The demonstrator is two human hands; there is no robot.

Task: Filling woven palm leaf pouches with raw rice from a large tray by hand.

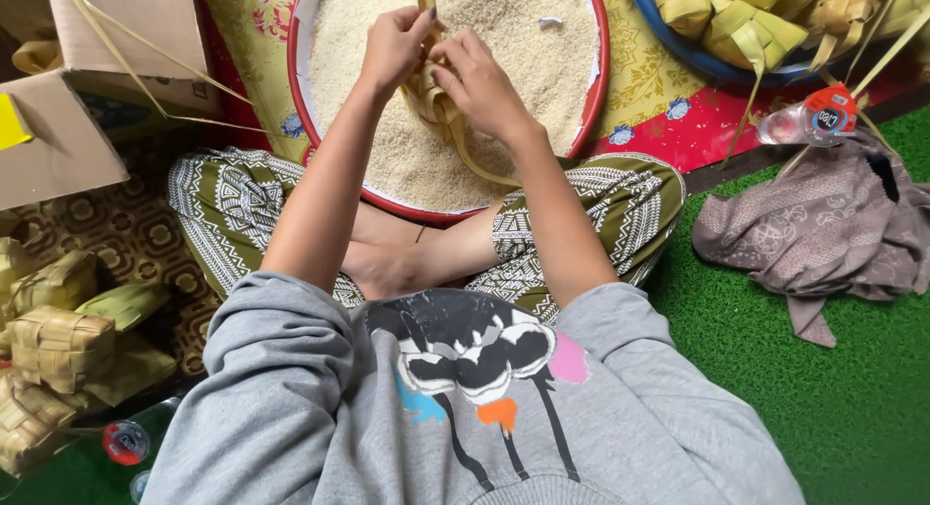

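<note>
We sit cross-legged on a floor laid with green turf matting (833,408) and patterned cloths, and start from what lies nearest. At our left knee is a heap of woven leaf pouches (58,350), a capped bottle (126,442) beside them; to the right a crumpled grey cloth (823,234) rests on the turf. Beyond our knees stands the red-rimmed basin of rice (596,89). Over it both hands meet on one woven leaf casing (436,103). Our left hand (392,45) pinches its upper strip, which runs up and away from us; our right hand (484,84) clasps the body just beside it, fingers curled shut. A loose strip trails down toward us. Both hands touch it, neither nearer. Farthest, a blue tub (678,50) holds more pouches.
</note>
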